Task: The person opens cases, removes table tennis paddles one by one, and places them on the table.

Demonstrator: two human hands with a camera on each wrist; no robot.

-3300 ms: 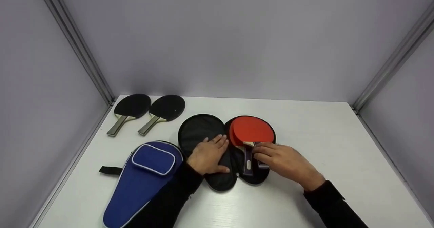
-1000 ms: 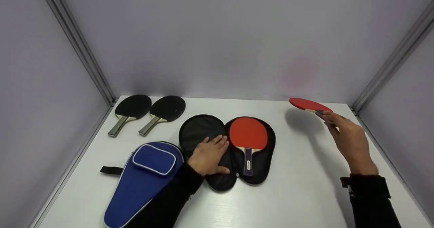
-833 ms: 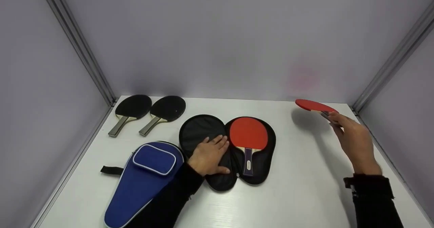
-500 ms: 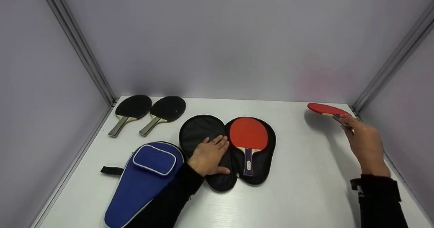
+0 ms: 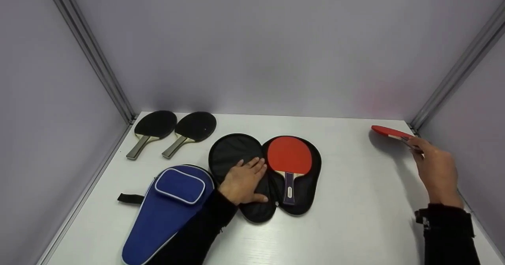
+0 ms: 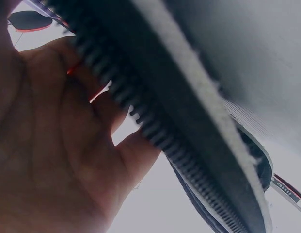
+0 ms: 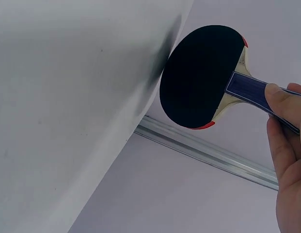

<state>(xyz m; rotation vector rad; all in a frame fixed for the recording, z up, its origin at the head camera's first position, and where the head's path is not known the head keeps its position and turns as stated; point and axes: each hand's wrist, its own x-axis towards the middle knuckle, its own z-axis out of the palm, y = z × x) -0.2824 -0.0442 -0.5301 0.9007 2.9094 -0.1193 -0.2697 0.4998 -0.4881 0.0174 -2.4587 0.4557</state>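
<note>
My right hand [image 5: 438, 172] grips a table tennis paddle [image 5: 388, 131] by its handle at the back right of the table. The paddle is slightly raised and tilted, its red side up; the right wrist view shows its black underside and blue handle [image 7: 249, 90]. With fingers spread, my left hand [image 5: 242, 182] rests on the left half of an unzipped black paddle case [image 5: 232, 148] laid flat. In the case's right half lies another paddle [image 5: 289, 154], red side up. Zipper teeth [image 6: 123, 92] cross in front of the left hand in the left wrist view.
A blue paddle case [image 5: 154, 221] with white piping and a black strap [image 5: 130, 198] lies at the front left, partly under my left sleeve. Two black-faced paddles [image 5: 156, 124] lie at the back left. Grey walls [image 5: 276, 52] enclose the white table [image 5: 347, 217].
My right hand has lifted the upper red paddle out of the black case and carried it to the back right, lately moving further right and lower. The left hand stays in place.
</note>
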